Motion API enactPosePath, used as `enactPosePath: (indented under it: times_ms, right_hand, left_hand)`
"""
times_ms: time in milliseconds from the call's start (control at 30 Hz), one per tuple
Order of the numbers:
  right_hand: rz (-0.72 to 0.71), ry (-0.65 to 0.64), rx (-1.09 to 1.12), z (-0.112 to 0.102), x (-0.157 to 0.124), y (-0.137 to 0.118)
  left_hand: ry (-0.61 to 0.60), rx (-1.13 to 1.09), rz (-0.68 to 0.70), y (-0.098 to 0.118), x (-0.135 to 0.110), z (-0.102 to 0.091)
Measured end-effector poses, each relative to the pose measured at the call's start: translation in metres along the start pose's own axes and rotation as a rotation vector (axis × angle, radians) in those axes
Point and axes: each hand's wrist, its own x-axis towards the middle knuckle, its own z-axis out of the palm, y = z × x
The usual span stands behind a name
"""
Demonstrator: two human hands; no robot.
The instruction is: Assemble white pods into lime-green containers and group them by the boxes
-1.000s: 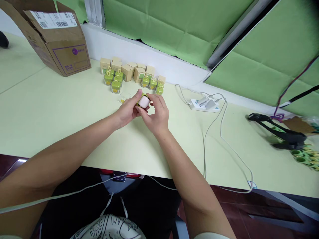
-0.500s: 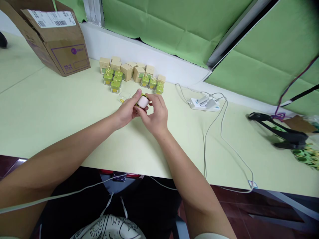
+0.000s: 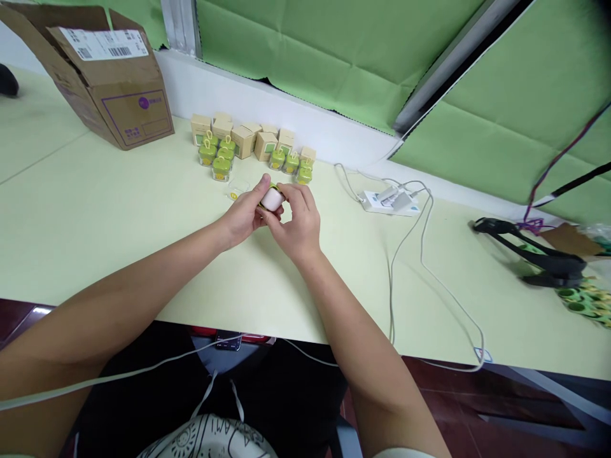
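Note:
Both hands meet over the pale green table (image 3: 95, 216). My left hand (image 3: 244, 215) and my right hand (image 3: 298, 224) are closed together round one small white item with a green-yellow edge (image 3: 272, 198). Just left of the hands lies a small clear lid with a yellow mark (image 3: 237, 188). Beyond it stand several green items in clear cases (image 3: 220, 156) and a row of small tan cartons (image 3: 243, 137) along the wall. More green items (image 3: 291, 166) stand right behind the hands.
An open cardboard shipping box (image 3: 112, 76) sits at the far left. A white power strip (image 3: 389, 200) with grey cables (image 3: 422, 254) lies to the right. A black clamp-like tool (image 3: 529, 251) and green rings (image 3: 585, 299) are at the far right.
My hands and the white item have stayed in place, with only slight finger shifts round it. The view has drifted a little.

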Motion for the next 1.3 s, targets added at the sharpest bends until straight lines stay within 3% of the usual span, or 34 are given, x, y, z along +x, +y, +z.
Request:
enactPosePath:
  times_ms: [367, 733, 900, 1033, 1300]
  right_hand:
    - [0.008, -0.021, -0.002, -0.001, -0.001, 0.002]
    - [-0.017, -0.006, -0.034, 0.000, -0.001, 0.000]
    - [0.027, 0.040, -0.045, 0.001, 0.000, 0.001]
    - [0.042, 0.058, -0.005, 0.000, 0.000, 0.004]
    - [0.051, 0.012, 0.050, -0.002, 0.001, 0.004]
  left_hand:
    - [-0.023, 0.081, 0.067, -0.001, 0.001, -0.003]
    - [-0.008, -0.011, -0.012, 0.001, 0.001, 0.000]
    - [0.067, -0.073, -0.033, 0.005, 0.000, 0.003]
    - [0.164, -0.093, 0.042, 0.006, 0.001, 0.000]
    - [0.154, -0.060, 0.057, 0.007, 0.007, -0.011]
